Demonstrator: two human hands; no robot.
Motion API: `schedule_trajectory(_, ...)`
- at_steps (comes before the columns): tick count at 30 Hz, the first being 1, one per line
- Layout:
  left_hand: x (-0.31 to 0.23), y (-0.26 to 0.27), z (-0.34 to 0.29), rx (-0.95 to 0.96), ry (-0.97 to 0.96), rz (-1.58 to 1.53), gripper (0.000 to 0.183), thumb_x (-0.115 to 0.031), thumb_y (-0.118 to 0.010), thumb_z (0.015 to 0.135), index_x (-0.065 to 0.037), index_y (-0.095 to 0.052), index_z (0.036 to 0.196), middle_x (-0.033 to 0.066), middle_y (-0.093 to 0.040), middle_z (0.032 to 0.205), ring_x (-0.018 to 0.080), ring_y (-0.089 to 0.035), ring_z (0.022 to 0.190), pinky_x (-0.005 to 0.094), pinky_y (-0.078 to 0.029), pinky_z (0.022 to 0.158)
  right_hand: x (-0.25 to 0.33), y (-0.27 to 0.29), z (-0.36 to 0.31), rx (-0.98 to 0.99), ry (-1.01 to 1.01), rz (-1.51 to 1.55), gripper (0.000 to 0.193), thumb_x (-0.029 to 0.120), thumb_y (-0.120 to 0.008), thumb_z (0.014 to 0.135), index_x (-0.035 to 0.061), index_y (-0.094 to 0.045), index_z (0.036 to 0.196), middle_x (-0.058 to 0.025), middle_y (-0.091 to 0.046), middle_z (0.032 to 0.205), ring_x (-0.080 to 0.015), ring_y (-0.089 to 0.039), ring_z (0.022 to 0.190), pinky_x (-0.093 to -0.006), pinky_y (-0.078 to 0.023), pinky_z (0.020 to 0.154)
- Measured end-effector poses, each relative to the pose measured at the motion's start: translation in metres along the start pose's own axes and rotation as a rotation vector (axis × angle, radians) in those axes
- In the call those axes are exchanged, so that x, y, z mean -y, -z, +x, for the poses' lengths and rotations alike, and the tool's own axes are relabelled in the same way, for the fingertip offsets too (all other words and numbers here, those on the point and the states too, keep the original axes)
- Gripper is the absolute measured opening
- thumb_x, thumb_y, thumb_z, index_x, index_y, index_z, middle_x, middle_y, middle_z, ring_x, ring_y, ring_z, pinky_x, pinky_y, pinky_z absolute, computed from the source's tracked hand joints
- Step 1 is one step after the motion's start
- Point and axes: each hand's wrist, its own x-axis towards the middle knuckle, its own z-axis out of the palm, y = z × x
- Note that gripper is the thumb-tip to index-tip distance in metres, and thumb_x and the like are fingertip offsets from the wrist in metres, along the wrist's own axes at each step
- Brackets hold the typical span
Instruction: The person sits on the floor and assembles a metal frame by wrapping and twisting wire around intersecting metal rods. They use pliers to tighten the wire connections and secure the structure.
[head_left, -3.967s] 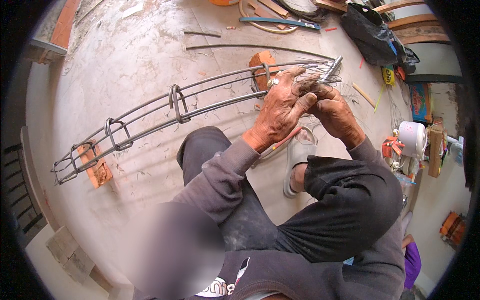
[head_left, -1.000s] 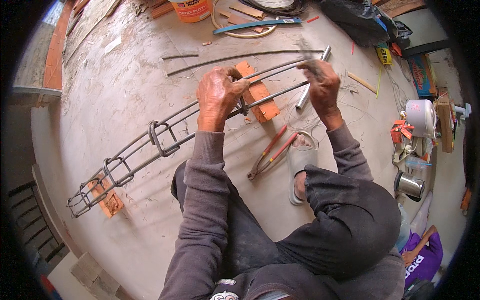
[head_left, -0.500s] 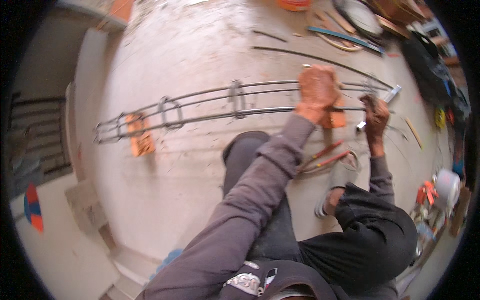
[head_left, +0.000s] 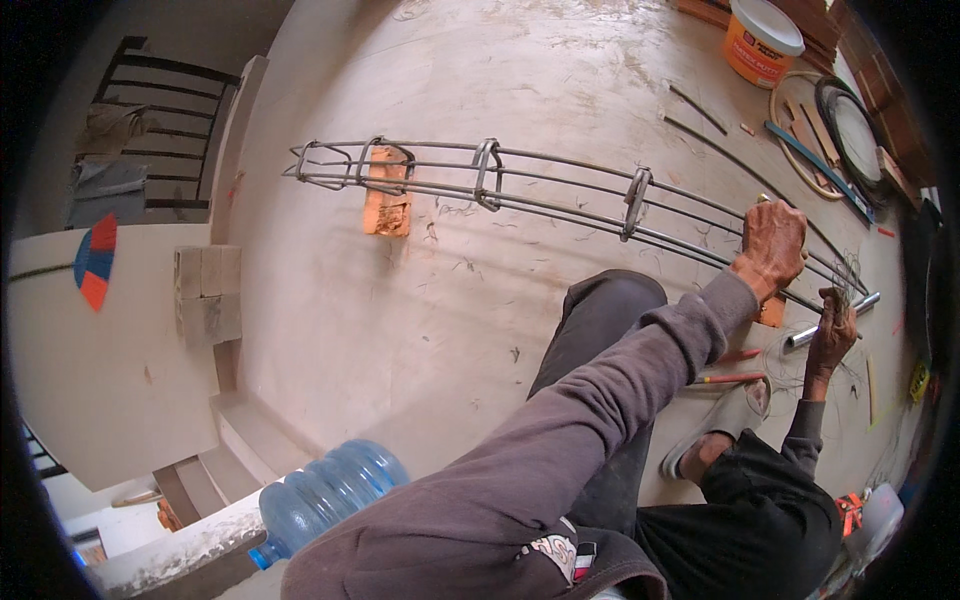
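A long, narrow rebar cage [head_left: 560, 208] with several stirrups lies across the floor, propped on orange bricks [head_left: 388, 195]. Near its right end my left hand [head_left: 772, 248] is a closed fist around the bars; a small pale tip pokes out above the knuckles. My right hand [head_left: 832, 335], fingers pinched, holds a bunch of thin tie wire [head_left: 848, 280] beside the cage's end. A shiny metal tube [head_left: 805, 338] lies partly behind that hand. Below the left hand, red-handled pliers or cutters [head_left: 730, 378] rest on the floor near my foot, partly hidden.
Loose steel rods [head_left: 715, 138] lie beyond the cage. At the far right are an orange bucket with a white lid [head_left: 762, 50], a blue strip [head_left: 815, 160] and a black coil [head_left: 850, 130]. A blue water jug [head_left: 325, 495] lies at lower left, grey blocks [head_left: 208, 290] at left.
My view has swung left, so the cage and hands appear farther right, and the water jug shows fully. Both hands keep their places at the cage's right end.
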Motion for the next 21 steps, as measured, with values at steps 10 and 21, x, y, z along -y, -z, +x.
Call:
schedule_trajectory(10, 0.0052, -0.0056, 0.0007, -0.059, 0.006, -0.030, 0.017, -0.015, -0.082, 0.063, -0.005, -0.072, 0.071, 0.0195, -0.068, 0.079, 0.0331, -0.070, 0.081, 0.0404, -0.056, 0.071, 0.0014, -0.0071, 0.0072, -0.029, 0.044, -0.003, 0.016, 0.013, -0.053, 0.097, 0.0095, -0.069, 0.099, -0.0070, -0.069, 0.089, -0.0252, -0.063, 0.081, -0.0382, -0.048, 0.076)
schedule_trajectory(21, 0.0066, -0.0047, 0.0038, 0.021, 0.018, 0.011, 0.030, -0.027, -0.087, 0.062, -0.005, -0.074, 0.076, 0.0192, -0.068, 0.081, 0.0330, -0.070, 0.082, 0.0405, -0.057, 0.071, -0.0035, -0.0078, 0.0060, -0.025, 0.073, -0.024, 0.023, 0.021, -0.051, 0.101, 0.0068, -0.070, 0.101, -0.0081, -0.070, 0.090, -0.0243, -0.061, 0.079, -0.0378, -0.047, 0.073)
